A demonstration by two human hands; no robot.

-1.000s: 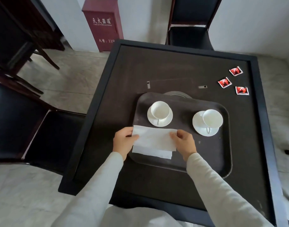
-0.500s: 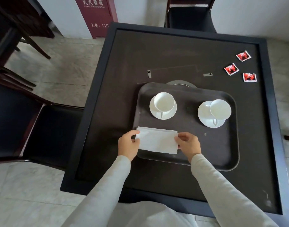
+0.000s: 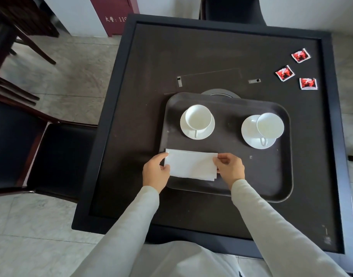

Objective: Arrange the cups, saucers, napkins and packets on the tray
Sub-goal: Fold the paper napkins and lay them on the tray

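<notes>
A dark tray (image 3: 271, 176) lies on the black table. Two white cups stand on white saucers on it, the left cup (image 3: 197, 117) centred on its saucer (image 3: 208, 131), the right cup (image 3: 270, 125) off toward the right edge of its saucer (image 3: 248, 132). A folded white napkin (image 3: 190, 164) lies at the tray's front left corner. My left hand (image 3: 155, 173) pinches its left end and my right hand (image 3: 229, 167) pinches its right end. Three red packets (image 3: 284, 73) (image 3: 300, 55) (image 3: 308, 83) lie on the table at the far right, off the tray.
The table has a raised black rim (image 3: 111, 108). A round metal disc (image 3: 219, 92) peeks out behind the tray. Dark chairs stand at the left (image 3: 57, 156) and at the far side (image 3: 231, 9). A red cabinet (image 3: 113, 15) stands against the wall.
The napkin, seen as two offset layers a second ago, is now one folded rectangle with edges nearly flush. Both hands stayed on its ends. My head camera tilted further down.
</notes>
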